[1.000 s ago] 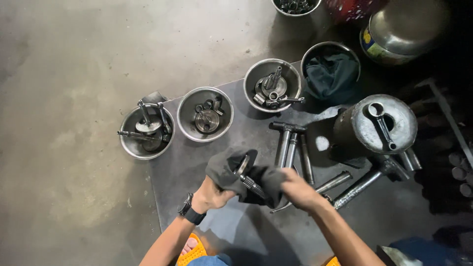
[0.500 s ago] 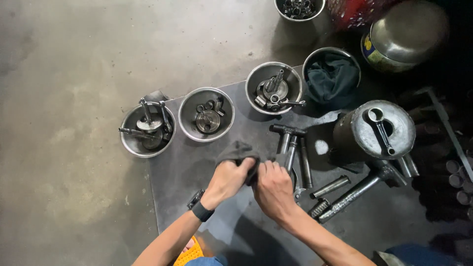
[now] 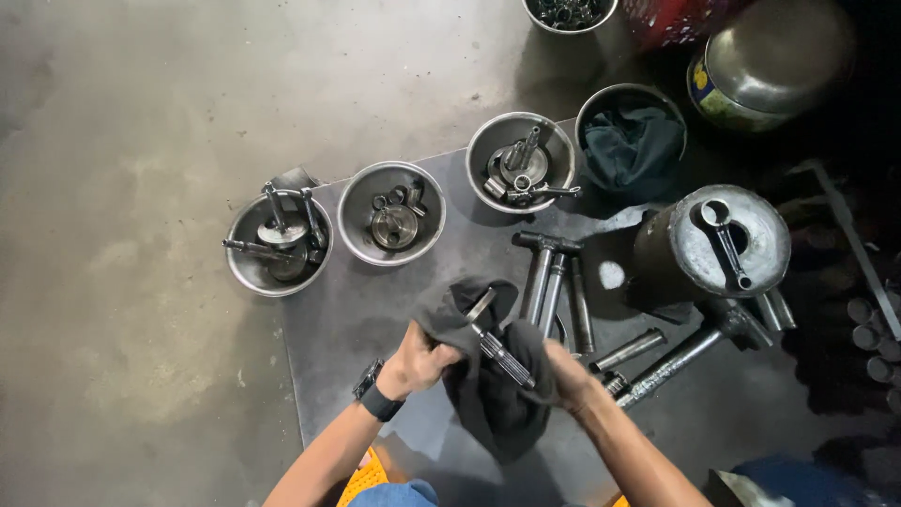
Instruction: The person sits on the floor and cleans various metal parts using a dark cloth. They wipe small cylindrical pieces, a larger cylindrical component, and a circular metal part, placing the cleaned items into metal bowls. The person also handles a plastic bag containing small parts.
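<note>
rag reopened; splined shaft exposed, slanting lower-right.

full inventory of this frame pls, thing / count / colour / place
dark rag: 1, black-grey, held in both hands, hanging down
splined shaft: 1, steel, lying in the rag
metal bowls with parts: 3, silver, row along the mat's far edge
bowl with cloth: 1, silver with dark green cloth, right of the row
bowl of small parts: 1, silver, top edge, cut off
loose shafts: several, steel, on the mat beyond the hands
metal drum: 1, grey, right, connecting rod on top
lidded tin: 1, silver lid, top right
mat: 1, dark grey, on concrete floor
left hand: grip on the rag, wristwatch black
right hand: grip on the rag
</note>
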